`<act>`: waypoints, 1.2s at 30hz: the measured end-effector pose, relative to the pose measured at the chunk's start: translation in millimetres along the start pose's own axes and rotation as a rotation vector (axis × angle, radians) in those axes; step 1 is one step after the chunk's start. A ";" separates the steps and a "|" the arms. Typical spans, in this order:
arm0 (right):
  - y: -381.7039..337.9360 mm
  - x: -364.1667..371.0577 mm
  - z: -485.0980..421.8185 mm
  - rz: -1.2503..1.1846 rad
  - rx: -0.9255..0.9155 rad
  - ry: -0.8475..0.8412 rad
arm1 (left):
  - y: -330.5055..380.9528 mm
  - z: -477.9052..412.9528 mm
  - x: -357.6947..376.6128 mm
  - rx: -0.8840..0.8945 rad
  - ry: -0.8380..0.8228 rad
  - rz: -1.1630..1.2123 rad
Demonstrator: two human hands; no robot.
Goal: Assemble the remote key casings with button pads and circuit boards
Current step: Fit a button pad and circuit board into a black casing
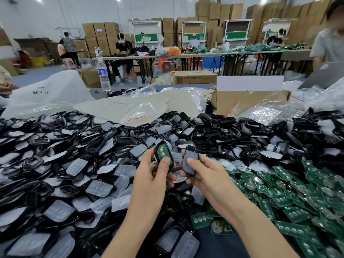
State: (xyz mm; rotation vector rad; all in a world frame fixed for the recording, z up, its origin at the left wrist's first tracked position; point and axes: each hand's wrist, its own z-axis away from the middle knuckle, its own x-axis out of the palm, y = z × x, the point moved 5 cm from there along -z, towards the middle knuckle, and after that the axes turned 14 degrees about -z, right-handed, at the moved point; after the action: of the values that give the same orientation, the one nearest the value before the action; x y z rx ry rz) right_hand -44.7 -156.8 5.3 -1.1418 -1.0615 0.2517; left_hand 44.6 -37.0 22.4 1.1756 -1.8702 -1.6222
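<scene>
Worktable (223, 244) in a carton-lined packing hall, heaped with loose parts. Centre, just above the heap: two casing halves held close together but apart. The left hand (152, 172) grips the board-loaded shell (172, 161), with the thumb curled over the lower end of its fitted circuit board (161, 152) and the fingers wrapped behind. The right hand (206, 175) pinches the second shell (188, 164), thumb on its pale inner face, which appears to carry a button pad, and fingers beneath. Both shells are judged to be light, rigid, glossy plastic, hence slippery. They are best held by the side rims, which leaves the mating edges free and keeps pressure off the board's round metal contacts, which are probably delicate. The translucent button pads (96, 189) look soft and floppy and are likely to buckle unless seated flat. Outward: black casings (74, 146) to the left and beyond, loose circuit boards (297, 198) to the right, a cardboard box (247, 103) and clear plastic bags (141, 112) behind, and a water bottle (103, 75) at the far edge.
</scene>
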 end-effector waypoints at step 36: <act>-23.2 13.0 16.5 0.224 -0.221 -0.068 | 3.0 2.0 2.1 0.144 -0.094 -0.174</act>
State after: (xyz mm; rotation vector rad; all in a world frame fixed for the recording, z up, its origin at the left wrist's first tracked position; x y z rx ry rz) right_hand -58.6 -148.7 32.0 -1.4629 -1.0393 0.3583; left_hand 40.9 -37.6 24.3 1.3784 -2.0216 -1.6833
